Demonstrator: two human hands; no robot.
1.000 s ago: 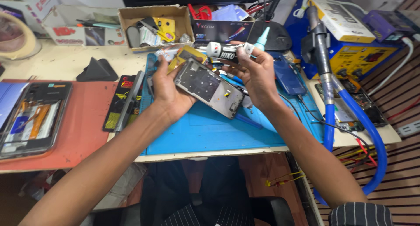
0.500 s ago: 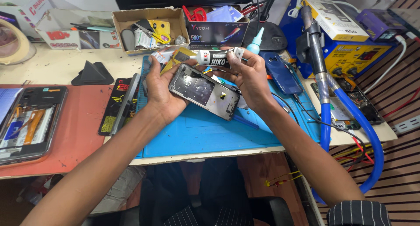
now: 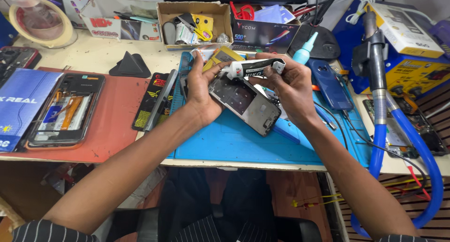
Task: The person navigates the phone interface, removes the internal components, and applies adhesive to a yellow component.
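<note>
The fingers of the left hand (image 3: 202,93) curl around the upper end of a bare phone frame (image 3: 246,104), thumb on one edge and fingertips on the other, holding it tilted above the blue mat (image 3: 234,141). The fingers of the right hand (image 3: 290,85) close around a white glue tube (image 3: 253,68), which lies sideways just above the frame's top edge with its nozzle end toward the left hand. The frame's lower end points down toward the mat, and the right palm sits beside its right edge.

To the left of the mat, a red mat (image 3: 112,129) carries an opened phone (image 3: 65,108) with orange strips inside. A blue phone (image 3: 330,85) lies on the mat just right of the right hand. A blue hose (image 3: 424,153) loops down at the right edge of the desk. Farther back stand a black wedge (image 3: 130,65), a light blue bottle (image 3: 305,50) and a cardboard box (image 3: 194,22) of small tools.
</note>
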